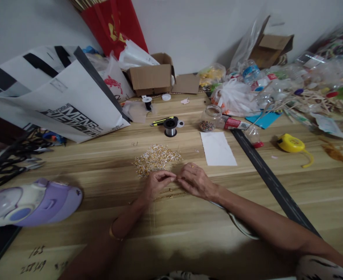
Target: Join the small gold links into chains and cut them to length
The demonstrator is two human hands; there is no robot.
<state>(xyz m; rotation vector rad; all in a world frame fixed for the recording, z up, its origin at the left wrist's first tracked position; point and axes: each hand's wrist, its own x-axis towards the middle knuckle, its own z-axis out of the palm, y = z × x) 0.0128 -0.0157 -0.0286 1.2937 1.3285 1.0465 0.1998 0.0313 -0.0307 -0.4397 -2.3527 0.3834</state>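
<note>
My left hand (156, 185) and my right hand (199, 181) meet at their fingertips over the table. Both are closed in a pinch, and whatever lies between the fingers is too small to make out. Just beyond them spreads a loose pile of tiny gold and silver pieces (157, 157), beads or findings by their look. Thin gold chains (171, 195) lie on the wood below the fingers, partly covered by my right hand. A spool of silvery wire (170, 128) stands behind the pile.
Near the spool lies a yellow-black cutter (161, 121). A glass jar of beads (209, 119), white paper (218, 149) and a yellow tape measure (291, 143) are to the right. A purple-white appliance (47, 204), black-handled scissors (6, 171) and a large paper bag (63, 97) occupy the left.
</note>
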